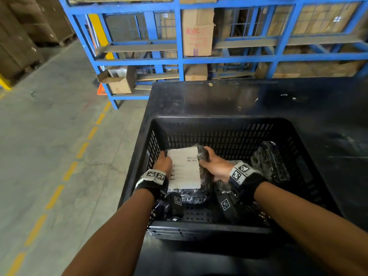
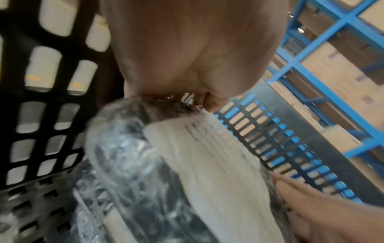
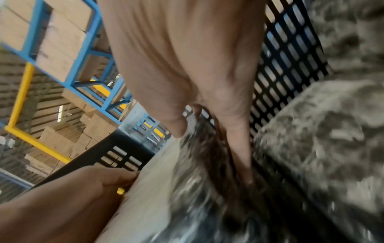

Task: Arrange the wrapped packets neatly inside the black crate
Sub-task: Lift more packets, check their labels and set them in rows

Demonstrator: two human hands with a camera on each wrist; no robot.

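A black slatted crate (image 1: 219,122) stands on a black table. Inside it, at the left, both hands hold one plastic-wrapped dark packet with a white paper label (image 1: 185,168). My left hand (image 1: 164,163) grips the packet's left edge, close to the crate's left wall. My right hand (image 1: 214,162) grips its right edge, thumb on top. In the left wrist view the label (image 2: 218,172) runs down from the palm; in the right wrist view the fingers (image 3: 239,148) curl over the wrapped packet (image 3: 207,189). Another wrapped packet (image 1: 268,162) leans against the crate's right side.
More wrapped packets lie under and near my right wrist (image 1: 225,188). The black table (image 1: 258,96) extends behind and to the right of the crate. Blue metal racking (image 1: 179,46) with cardboard boxes stands beyond. A concrete floor with yellow dashes (image 1: 69,170) lies left.
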